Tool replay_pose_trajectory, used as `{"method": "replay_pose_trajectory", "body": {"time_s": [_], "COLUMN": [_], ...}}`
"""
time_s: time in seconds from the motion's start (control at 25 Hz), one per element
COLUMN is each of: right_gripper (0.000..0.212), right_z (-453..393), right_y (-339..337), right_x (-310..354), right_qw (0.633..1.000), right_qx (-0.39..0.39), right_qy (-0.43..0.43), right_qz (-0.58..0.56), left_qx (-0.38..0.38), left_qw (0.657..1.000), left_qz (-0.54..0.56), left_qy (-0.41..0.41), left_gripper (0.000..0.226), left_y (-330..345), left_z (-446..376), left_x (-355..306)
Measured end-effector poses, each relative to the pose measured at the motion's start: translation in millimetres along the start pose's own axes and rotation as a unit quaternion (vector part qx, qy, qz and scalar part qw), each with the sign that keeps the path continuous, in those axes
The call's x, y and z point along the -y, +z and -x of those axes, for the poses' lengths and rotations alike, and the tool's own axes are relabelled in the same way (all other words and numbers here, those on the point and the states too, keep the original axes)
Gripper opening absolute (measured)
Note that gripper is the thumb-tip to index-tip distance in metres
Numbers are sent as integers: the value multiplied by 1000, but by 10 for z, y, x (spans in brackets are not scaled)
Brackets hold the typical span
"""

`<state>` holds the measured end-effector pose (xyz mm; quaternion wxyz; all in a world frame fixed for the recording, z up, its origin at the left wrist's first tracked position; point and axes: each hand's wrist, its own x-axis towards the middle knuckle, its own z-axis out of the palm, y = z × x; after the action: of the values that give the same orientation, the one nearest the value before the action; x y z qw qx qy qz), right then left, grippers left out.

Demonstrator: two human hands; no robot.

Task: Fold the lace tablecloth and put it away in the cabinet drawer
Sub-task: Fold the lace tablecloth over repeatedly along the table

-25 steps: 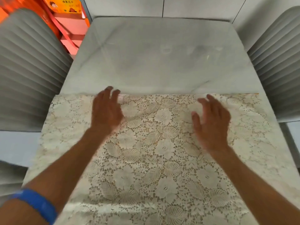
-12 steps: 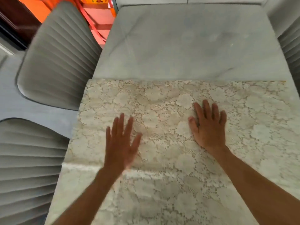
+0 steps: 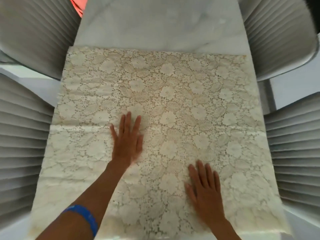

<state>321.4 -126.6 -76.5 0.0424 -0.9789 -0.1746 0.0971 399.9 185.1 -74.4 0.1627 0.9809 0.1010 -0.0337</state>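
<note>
The cream lace tablecloth (image 3: 173, 87), with a flower and leaf pattern, lies folded flat over the near half of the pale marble table (image 3: 159, 23). Its far edge runs straight across the table. A crease crosses it at mid-height. My left hand (image 3: 127, 141) lies flat on the cloth near its middle, fingers spread, with a blue wristband on that forearm. My right hand (image 3: 204, 191) presses flat on the cloth nearer to me and to the right. Neither hand grips the fabric. No cabinet or drawer is in view.
Grey ribbed chairs crowd both sides: two on the left (image 3: 31, 32) (image 3: 20, 144), two on the right (image 3: 280, 35) (image 3: 297, 153). A bit of orange-red (image 3: 77, 6) shows beyond the table's far left corner.
Both hands have slid toward me across the cloth, the right one farther. The view has tilted down, so chairs on both sides now show.
</note>
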Motion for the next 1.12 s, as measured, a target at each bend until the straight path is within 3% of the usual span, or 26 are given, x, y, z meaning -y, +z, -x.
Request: {"method": "replay_pose_trajectory", "body": {"time_s": [0.08, 0.16, 0.24, 0.36, 0.6, 0.72, 0.84, 0.88, 1.0, 1.12], "right_gripper": [65, 67, 69, 72, 60, 57, 23, 20, 27, 43], "right_z": [330, 688, 1007, 1358, 1417, 1343, 1341, 1346, 1381, 1362], "right_y": [-88, -115, -86, -76, -287, -337, -304, -293, -249, -261], "right_x": [-282, -410, -484, -603, -512, -394, -346, -368, -450, -551], "right_qw": [999, 998, 998, 998, 999, 998, 999, 995, 989, 990], "right_qx": [27, 50, 56, 66, 40, 51, -41, -69, -89, -76], "right_qy": [43, 31, 23, 6, 26, 42, -25, -57, -86, -84], "right_qz": [6, -2, 0, -2, -19, -5, 25, 38, 79, 86], "left_qx": [-17, 4, 41, 81, 83, 92, 56, 40, 21, 11], "left_qw": [995, 991, 993, 994, 994, 984, 977, 973, 977, 995], "left_qz": [9, 26, 19, -31, -70, -148, -207, -223, -203, -95], "left_qy": [93, 135, 108, 67, -33, -24, 17, 39, 59, 1], "left_gripper": [66, 61, 56, 57, 53, 63, 51, 55, 56, 22], "left_y": [46, 234, 380, 343, 19, 46, 12, 9, -66, -180], "left_z": [539, 1432, 2317, 3021, 2970, 2919, 2852, 2841, 2796, 2652], "left_x": [-154, -326, -349, -296, -427, -532, -600, -582, -465, -422]}}
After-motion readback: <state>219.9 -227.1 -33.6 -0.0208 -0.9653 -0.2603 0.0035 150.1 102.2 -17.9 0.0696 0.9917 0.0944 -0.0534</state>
